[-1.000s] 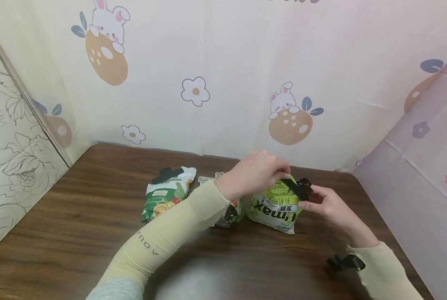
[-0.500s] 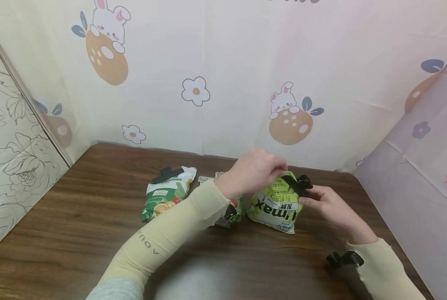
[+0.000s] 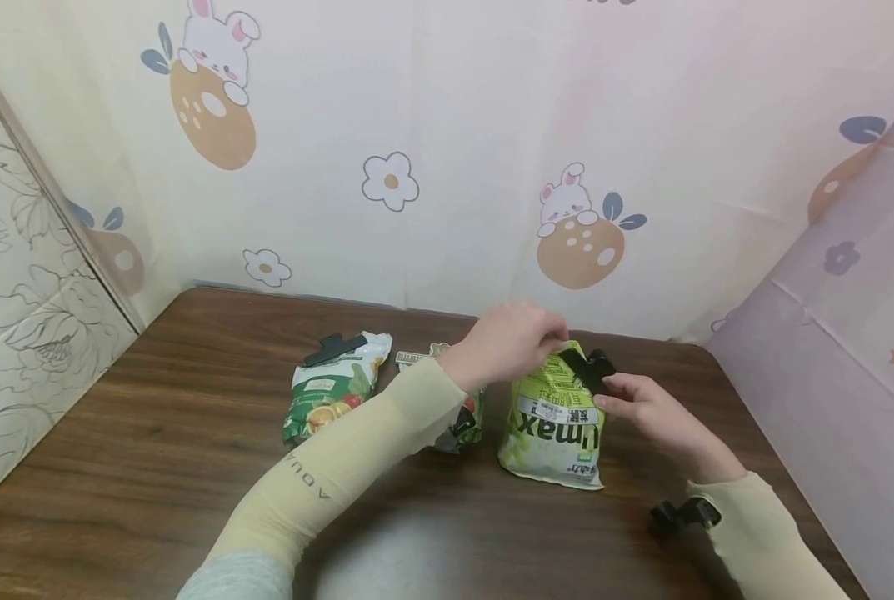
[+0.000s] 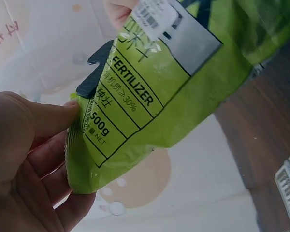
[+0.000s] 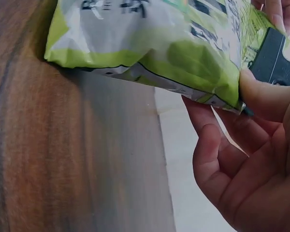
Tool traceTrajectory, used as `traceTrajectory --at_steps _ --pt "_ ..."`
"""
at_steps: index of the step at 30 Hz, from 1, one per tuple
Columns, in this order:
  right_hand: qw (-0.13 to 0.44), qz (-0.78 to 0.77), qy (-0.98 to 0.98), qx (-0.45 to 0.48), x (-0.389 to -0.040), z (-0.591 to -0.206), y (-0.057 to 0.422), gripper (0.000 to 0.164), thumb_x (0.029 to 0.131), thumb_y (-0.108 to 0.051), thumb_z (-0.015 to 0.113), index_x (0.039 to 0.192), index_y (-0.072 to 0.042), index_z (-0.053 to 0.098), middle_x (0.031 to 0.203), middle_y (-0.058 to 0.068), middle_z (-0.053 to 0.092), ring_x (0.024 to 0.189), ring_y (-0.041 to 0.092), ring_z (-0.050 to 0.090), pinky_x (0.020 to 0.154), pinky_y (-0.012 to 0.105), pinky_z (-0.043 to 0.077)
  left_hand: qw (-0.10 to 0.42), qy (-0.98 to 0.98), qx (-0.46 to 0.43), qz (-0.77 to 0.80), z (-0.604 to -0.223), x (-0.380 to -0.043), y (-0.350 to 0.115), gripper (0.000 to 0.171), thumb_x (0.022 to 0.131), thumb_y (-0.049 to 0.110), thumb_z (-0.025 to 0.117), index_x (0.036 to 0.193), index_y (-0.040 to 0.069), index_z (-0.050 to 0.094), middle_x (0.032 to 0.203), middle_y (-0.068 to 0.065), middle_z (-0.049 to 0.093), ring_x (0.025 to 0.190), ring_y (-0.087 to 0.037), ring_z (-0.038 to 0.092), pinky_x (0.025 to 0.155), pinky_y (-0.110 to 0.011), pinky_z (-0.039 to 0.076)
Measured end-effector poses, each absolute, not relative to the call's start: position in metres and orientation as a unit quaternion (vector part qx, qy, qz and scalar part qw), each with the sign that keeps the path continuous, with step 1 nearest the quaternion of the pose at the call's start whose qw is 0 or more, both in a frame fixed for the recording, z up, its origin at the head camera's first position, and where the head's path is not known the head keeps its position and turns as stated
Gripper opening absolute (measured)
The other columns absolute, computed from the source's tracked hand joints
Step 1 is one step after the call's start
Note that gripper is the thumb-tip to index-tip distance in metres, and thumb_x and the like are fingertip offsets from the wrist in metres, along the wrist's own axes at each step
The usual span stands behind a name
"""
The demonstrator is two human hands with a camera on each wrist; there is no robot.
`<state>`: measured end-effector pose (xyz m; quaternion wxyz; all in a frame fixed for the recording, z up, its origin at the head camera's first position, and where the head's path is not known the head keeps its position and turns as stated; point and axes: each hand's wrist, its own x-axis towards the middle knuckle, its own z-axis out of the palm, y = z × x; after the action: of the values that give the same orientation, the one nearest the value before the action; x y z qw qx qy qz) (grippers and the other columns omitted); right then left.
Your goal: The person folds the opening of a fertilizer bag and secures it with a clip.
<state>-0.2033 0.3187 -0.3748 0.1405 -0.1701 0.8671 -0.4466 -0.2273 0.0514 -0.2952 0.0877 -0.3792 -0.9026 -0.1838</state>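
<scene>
A green and white bag of fertilizer point(image 3: 555, 433) is held upside down as its print reads in the head view. A black clip point(image 3: 587, 369) grips its folded top edge. My left hand point(image 3: 506, 342) pinches the top left corner; in the left wrist view its thumb and fingers sit on the crimped corner of the bag point(image 4: 150, 116), beside the clip. My right hand point(image 3: 652, 412) pinches the opposite edge; in the right wrist view the thumb lies on the bag point(image 5: 193, 63) right by the clip point(image 5: 270, 58), with fingers behind.
To the left on the brown wooden table point(image 3: 154, 400) lies a white and green bag point(image 3: 319, 400) with a black clip point(image 3: 334, 348). Another bag point(image 3: 471, 417) is partly hidden behind my left forearm. Printed curtains point(image 3: 327, 233) stand along the back and sides.
The fertilizer bag has straightened, its bottom edge shifting toward me and its printed face turning more into view. Both hands moved slightly left, still gripping it.
</scene>
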Motion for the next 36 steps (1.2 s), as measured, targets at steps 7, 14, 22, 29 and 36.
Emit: traceTrajectory --at_steps 7,14,22,29,36 --pt "0.16 -0.414 0.887 -0.128 -0.21 -0.376 0.314 0.059 0.103 -0.029 0.056 0.142 0.011 0.039 0.115 0.016 0.063 0.097 0.026 0.063 0.096 0.058 0.04 0.05 -0.91 -0.359 -0.201 -0.306 -0.243 0.049 0.017 0.099 0.024 0.062 0.112 0.019 0.073 0.109 0.007 0.071 0.095 -0.009 0.063 0.079 -0.026 0.049" --pt "0.192 -0.433 0.871 -0.134 -0.217 -0.387 0.316 0.055 0.105 -0.023 0.052 0.145 0.011 0.034 0.12 0.019 0.063 0.1 0.027 0.066 0.099 0.06 0.039 -0.008 -0.922 -0.343 -0.179 -0.317 -0.254 0.048 0.033 0.099 0.035 0.062 0.127 0.017 0.067 0.125 0.003 0.067 0.112 -0.014 0.061 0.093 -0.032 0.048" --pt "0.183 -0.429 0.874 -0.136 -0.217 -0.392 0.312 0.048 0.104 -0.021 0.052 0.141 0.008 0.043 0.121 0.017 0.062 0.106 0.027 0.06 0.091 0.048 0.05 -0.027 -0.932 -0.316 -0.177 -0.324 -0.256 0.046 0.038 0.101 0.038 0.057 0.132 0.016 0.063 0.129 0.002 0.065 0.115 -0.017 0.06 0.094 -0.037 0.048" --pt "0.19 -0.409 0.884 -0.125 -0.223 -0.396 0.31 0.041 0.104 -0.017 0.052 0.138 0.006 0.048 0.114 0.015 0.061 0.101 0.027 0.058 0.082 0.039 0.053 -0.029 -0.938 -0.296 -0.176 -0.325 -0.258 0.044 0.038 0.101 0.039 0.056 0.13 0.015 0.063 0.125 0.001 0.066 0.112 -0.019 0.062 0.091 -0.037 0.05" --pt "0.197 -0.368 0.901 -0.114 -0.227 -0.397 0.304 0.04 0.104 -0.018 0.053 0.136 0.006 0.05 0.105 0.011 0.063 0.09 0.024 0.059 0.075 0.037 0.051 -0.018 -0.942 -0.287 -0.174 -0.326 -0.257 0.043 0.039 0.1 0.041 0.058 0.127 0.015 0.066 0.121 0.001 0.067 0.109 -0.018 0.062 0.087 -0.037 0.051"
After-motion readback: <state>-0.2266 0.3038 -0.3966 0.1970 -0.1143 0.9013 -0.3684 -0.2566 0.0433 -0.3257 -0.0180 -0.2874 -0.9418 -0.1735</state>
